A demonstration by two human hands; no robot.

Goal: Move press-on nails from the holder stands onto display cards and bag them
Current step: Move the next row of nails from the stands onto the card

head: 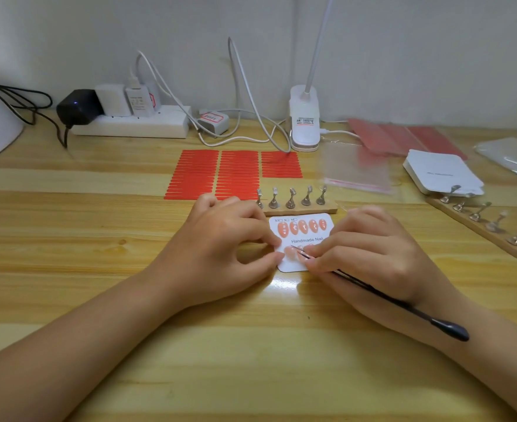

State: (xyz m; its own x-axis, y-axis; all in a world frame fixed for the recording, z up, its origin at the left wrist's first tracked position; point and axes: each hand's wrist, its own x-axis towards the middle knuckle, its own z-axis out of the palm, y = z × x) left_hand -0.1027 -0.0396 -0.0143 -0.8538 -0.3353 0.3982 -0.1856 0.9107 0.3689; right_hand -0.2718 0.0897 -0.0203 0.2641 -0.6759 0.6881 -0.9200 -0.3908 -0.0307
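The right hand (369, 254) pinches a thin black tool (385, 296) between thumb and fingertips, its fine tip lying across the lower row of nails on the display card (304, 240) and its thick rounded end resting over the right forearm. The left hand (223, 245) has its fingers curled, and the fingertips press on the card's left edge; it does not close round anything. The white card, printed "Handmade Nail", lies flat on the wooden bench (251, 345) near the middle, between the two hands. Five orange press-on nails (302, 226) sit in a row along the card's top, and more are in the lower row, partly hidden by the right fingers, so their count cannot be told.

Just behind the card stands a wooden holder stand (296, 202) with five metal pegs. A second holder stand (488, 226) lies slanted toward the bench's right edge, also with five pegs. Behind the first stand lie three sheets of red adhesive strips (235, 173), and to their right a clear bag (357, 166) with a red seal line. A stack of white cards (442, 173) sits near the right edge. Along the back edge are a white power strip (135, 124) with plugs and a white clip lamp (304, 120).
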